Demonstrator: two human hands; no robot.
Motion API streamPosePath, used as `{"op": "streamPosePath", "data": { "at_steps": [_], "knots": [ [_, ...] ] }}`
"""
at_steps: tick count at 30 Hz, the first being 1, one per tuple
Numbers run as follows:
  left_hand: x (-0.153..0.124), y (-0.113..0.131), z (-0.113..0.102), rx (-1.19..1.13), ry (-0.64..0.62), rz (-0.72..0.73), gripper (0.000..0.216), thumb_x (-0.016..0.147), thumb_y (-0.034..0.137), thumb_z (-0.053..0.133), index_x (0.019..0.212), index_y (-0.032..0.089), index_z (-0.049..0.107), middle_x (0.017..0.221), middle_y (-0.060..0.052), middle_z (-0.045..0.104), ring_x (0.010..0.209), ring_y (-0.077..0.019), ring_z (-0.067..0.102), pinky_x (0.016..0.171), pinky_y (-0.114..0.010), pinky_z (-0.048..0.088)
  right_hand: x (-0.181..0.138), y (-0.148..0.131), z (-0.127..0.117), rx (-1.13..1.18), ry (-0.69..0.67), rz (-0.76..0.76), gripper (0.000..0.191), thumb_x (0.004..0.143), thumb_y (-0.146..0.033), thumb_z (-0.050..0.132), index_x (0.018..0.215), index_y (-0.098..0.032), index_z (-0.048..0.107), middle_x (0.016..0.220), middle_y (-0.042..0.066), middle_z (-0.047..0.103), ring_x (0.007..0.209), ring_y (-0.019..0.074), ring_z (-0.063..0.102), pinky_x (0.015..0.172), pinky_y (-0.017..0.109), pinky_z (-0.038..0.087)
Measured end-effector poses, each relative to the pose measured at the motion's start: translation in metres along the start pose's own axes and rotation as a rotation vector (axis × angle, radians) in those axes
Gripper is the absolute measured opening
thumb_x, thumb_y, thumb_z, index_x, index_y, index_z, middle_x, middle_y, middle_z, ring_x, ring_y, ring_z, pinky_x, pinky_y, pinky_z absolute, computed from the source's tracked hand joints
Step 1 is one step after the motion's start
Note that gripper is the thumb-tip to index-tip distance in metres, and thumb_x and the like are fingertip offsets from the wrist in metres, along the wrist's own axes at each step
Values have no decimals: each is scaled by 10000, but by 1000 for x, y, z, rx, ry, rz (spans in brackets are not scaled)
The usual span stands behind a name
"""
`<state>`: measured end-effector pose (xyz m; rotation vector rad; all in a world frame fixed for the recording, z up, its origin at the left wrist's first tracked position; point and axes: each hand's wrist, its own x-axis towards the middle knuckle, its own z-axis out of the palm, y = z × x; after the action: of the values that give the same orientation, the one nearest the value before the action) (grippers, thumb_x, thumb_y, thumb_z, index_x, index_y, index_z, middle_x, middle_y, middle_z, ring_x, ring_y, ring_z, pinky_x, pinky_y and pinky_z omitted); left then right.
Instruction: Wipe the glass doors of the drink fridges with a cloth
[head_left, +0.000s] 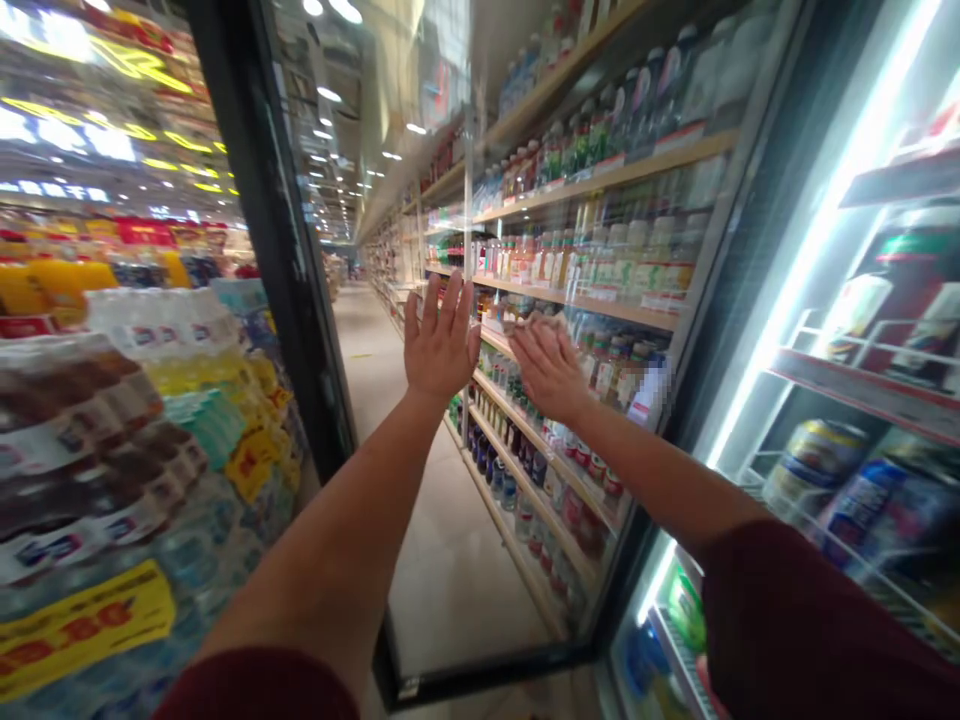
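Note:
A black-framed glass fridge door point(300, 300) stands swung open in front of me. My left hand point(441, 340) is flat against the glass with fingers stretched up and apart. My right hand point(547, 368) also lies flat on the pane, fingers spread and pointing up-left. Both hands hold nothing. Through the glass I see an aisle and wooden shelves of bottles point(600, 250).
The lit fridge interior point(847, 480) at right holds cans and bottles on wire racks. Stacked packs of bottled drinks point(112, 420) with yellow price tags stand at left. The tiled aisle floor point(450, 560) runs ahead behind the door.

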<state>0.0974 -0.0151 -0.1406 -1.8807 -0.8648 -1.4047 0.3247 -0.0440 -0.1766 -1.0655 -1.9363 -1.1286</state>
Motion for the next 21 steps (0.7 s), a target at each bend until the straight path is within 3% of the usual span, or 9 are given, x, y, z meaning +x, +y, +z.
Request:
{"op": "streamPosePath", "data": {
  "at_steps": [3, 8, 13, 18, 21],
  "knots": [
    [0, -1, -1, -2, -1, 4, 600, 1028, 410, 360, 1590, 218, 283, 1638, -71, 274, 1562, -225, 89, 1299, -509, 8, 7, 5, -4, 20, -43, -90, 563, 996, -314, 399, 1558, -290, 381, 1588, -4, 415, 1523, 230, 309, 1299, 529, 188],
    [0, -4, 3, 68, -1, 22, 608, 1033, 412, 334, 1604, 232, 233, 1648, -58, 242, 1563, -193, 40, 1301, -494, 11, 60, 25, -19, -10, 186, 253, 576, 1025, -297, 252, 1593, -210, 296, 1639, 53, 326, 1563, 237, 183, 1282, 571, 146],
    [-3, -11, 8, 76, 35, 79, 626, 1037, 464, 265, 1613, 230, 190, 1662, -57, 209, 1564, -184, 10, 1299, -489, 11, 100, 12, -24, 21, 190, 398, 602, 1047, -385, 145, 1608, -189, 236, 1670, 70, 238, 1577, 257, 108, 1271, 591, 133],
    [-6, -18, 10, 3, 31, 104, 697, 1009, 601, 128, 1585, 236, 269, 1676, -47, 184, 1569, -198, 27, 1298, -496, 16, 112, -38, -24, 208, 22, 271, 599, 1062, -419, 115, 1607, -204, 240, 1680, -16, 212, 1578, 237, 98, 1287, 542, 164],
    [-4, -16, 7, -22, -25, 55, 674, 1002, 597, 210, 1580, 257, 282, 1662, -37, 242, 1568, -215, 66, 1297, -504, -9, 111, -57, -25, 254, -36, 158, 582, 1061, -439, 168, 1616, -265, 190, 1652, -94, 273, 1560, 166, 181, 1290, 429, 243]
  ]
}}
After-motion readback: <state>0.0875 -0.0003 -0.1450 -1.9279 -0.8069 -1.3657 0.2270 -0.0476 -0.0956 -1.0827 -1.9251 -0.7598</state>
